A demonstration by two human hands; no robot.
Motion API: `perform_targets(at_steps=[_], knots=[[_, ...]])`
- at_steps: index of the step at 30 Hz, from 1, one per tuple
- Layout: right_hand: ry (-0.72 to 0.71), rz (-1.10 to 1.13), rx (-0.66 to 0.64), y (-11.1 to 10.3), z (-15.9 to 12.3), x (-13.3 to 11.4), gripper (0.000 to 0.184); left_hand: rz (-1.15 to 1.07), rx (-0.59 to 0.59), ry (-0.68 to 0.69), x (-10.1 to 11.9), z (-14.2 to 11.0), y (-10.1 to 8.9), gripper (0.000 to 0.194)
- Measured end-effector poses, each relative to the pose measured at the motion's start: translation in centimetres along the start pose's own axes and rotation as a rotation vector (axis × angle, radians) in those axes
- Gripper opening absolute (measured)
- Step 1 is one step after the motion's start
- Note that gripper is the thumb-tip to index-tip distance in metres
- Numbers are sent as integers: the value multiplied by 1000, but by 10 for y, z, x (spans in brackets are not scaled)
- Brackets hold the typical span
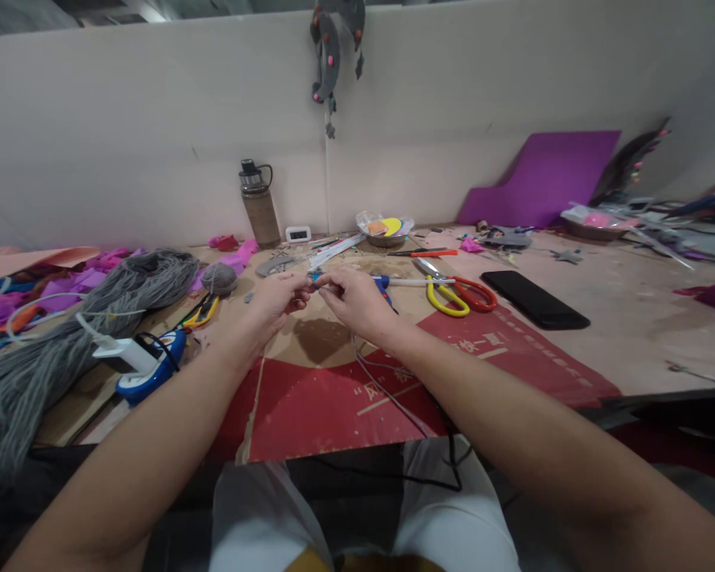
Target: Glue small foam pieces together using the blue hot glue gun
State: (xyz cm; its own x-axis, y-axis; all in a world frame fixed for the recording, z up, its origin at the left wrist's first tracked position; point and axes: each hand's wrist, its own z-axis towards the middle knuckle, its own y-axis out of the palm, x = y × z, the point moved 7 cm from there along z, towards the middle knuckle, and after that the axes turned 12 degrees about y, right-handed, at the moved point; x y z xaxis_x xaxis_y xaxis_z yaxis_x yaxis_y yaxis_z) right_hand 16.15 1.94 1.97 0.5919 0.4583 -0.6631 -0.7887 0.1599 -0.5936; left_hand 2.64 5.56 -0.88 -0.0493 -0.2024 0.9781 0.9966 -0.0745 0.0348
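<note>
Over the cardboard sheet (327, 397), my left hand (281, 300) and my right hand (357, 300) meet with fingertips pinched. Between them shows a small blue piece (315, 277), too small to make out; both hands seem to grip it. Just right of my right hand lies a blue glue gun (382, 283), partly hidden, with a white glue stick (417, 282) poking out its back. Beyond the stick lie scissors (446, 295) with one yellow and one red handle. Behind my left hand is a grey flat piece (274, 265), and left of it a grey yarn ball (219, 278).
Grey yarn (137, 282), a blue power socket (155, 380) with a white plug, and a yellow cutter (202, 311) lie left. A bottle (260, 210), small display (299, 234) and bowl (387, 237) stand behind. Right are a phone (533, 299) and purple sheet (542, 183). Cords cross the front edge.
</note>
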Motion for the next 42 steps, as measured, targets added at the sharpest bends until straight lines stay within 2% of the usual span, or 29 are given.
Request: perform_targets(at_steps=[6, 10, 16, 27, 31, 34, 36, 40, 42], knots=[[108, 137, 58, -9, 6, 14, 13, 27, -24, 5, 0, 1, -1, 7], [206, 245, -6, -4, 12, 28, 8, 44, -16, -22, -2, 1, -2, 7], [355, 347, -51, 3, 14, 46, 17, 44, 18, -50, -5, 3, -5, 8], [368, 258, -72, 0, 16, 51, 17, -65, -72, -164, -5, -2, 5, 5], [388, 250, -98, 2, 15, 53, 19, -45, -44, -179, -5, -3, 5, 6], [406, 155, -179, 3, 17, 54, 26, -31, -14, -163, -4, -2, 3, 7], [399, 17, -182, -6, 19, 53, 33, -23, 0, -153, -5, -1, -1, 6], [414, -362, 4, -40, 22, 59, 37, -6, 68, -128, -8, 5, -13, 6], [483, -553, 16, -48, 22, 70, 40, -23, 116, -100, -8, 9, -19, 8]])
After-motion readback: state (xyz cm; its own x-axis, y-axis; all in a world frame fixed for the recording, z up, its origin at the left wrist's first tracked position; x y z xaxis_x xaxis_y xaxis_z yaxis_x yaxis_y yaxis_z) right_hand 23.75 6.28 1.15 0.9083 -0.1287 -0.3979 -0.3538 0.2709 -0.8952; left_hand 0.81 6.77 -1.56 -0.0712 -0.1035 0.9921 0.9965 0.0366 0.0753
